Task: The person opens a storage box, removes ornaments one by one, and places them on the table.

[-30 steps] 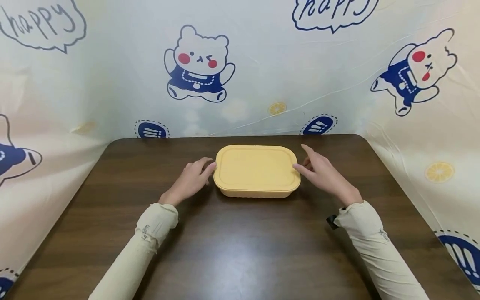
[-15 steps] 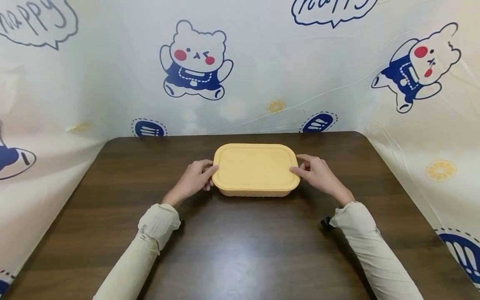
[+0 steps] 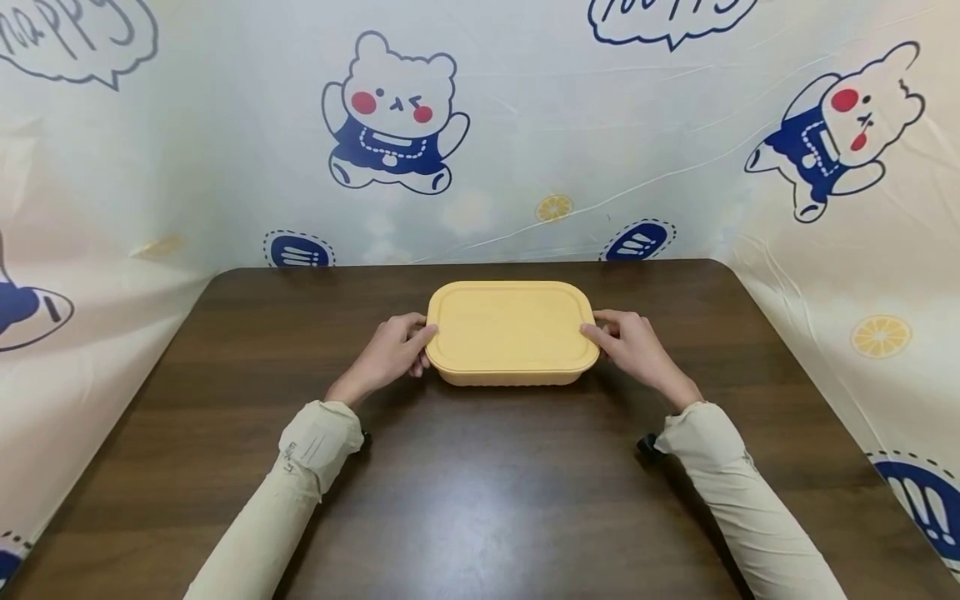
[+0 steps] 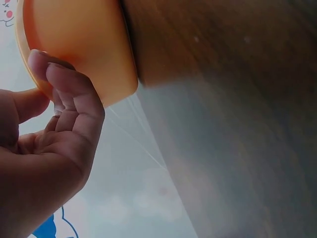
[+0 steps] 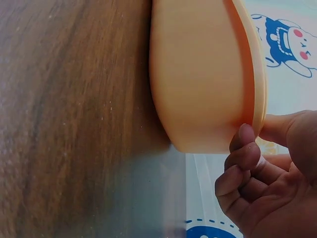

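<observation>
Hands are placed at opposite short ends of a yellow lidded container point(image 3: 513, 333), which rests flat near the middle of a dark wooden table point(image 3: 480, 492), slightly toward its far edge.

Left hand point(image 3: 390, 354): thumb laid on top of the lid rim, fingers curled against the container's left end below the rim. The left wrist view confirms this — the fingertips point(image 4: 59, 74) press the side wall just under the lip while the thumb comes in from the other side, forming a pinch on the rim.

Right hand point(image 3: 633, 346): mirrored arrangement. Thumb on top at the right edge of the lid, fingers folded beneath the lip. In the right wrist view the fingertips point(image 5: 242, 144) sit at the seam where the lid point(image 5: 255, 74) overhangs the base point(image 5: 198, 74).

The symmetric grip, judged from finger position, suits either steadying the base or working at the lid edge; a thumb above and fingers below the lip gives leverage at both ends at once. The lid appears fully seated — no gap is visible along the near edge.

A printed cartoon backdrop point(image 3: 480, 125) encloses the table on three sides. Both forearms wear light beige sleeves point(image 3: 720, 475).
</observation>
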The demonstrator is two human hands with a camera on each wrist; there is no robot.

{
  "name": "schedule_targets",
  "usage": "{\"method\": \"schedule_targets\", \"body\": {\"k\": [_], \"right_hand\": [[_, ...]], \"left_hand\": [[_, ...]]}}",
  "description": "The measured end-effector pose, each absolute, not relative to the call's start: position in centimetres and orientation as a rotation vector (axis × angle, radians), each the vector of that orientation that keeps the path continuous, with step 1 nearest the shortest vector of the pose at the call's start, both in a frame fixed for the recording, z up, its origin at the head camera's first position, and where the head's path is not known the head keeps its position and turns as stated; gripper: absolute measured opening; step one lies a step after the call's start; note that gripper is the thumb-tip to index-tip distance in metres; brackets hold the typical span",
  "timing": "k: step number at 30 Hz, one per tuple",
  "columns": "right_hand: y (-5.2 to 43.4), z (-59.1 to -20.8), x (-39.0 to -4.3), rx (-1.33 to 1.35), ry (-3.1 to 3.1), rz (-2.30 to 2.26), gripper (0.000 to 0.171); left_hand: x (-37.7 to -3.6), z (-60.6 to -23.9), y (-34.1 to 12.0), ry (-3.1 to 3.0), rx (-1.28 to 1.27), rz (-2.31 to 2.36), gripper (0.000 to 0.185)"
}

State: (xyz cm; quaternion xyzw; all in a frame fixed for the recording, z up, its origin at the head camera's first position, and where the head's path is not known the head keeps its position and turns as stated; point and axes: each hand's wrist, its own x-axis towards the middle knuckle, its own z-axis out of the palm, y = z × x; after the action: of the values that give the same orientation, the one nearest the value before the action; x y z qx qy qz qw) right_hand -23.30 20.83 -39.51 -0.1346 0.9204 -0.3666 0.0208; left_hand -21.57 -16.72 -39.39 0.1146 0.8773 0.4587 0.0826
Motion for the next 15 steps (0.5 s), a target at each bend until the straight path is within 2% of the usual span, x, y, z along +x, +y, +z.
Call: {"method": "schedule_targets", "body": {"k": [15], "right_hand": [[20.81,-39.62,-23.39,-0.485,2.915,-1.202,0.047]], "left_hand": [[-21.63,-39.26,-16.51,2.686,0.339,1.320,0.034]]}}
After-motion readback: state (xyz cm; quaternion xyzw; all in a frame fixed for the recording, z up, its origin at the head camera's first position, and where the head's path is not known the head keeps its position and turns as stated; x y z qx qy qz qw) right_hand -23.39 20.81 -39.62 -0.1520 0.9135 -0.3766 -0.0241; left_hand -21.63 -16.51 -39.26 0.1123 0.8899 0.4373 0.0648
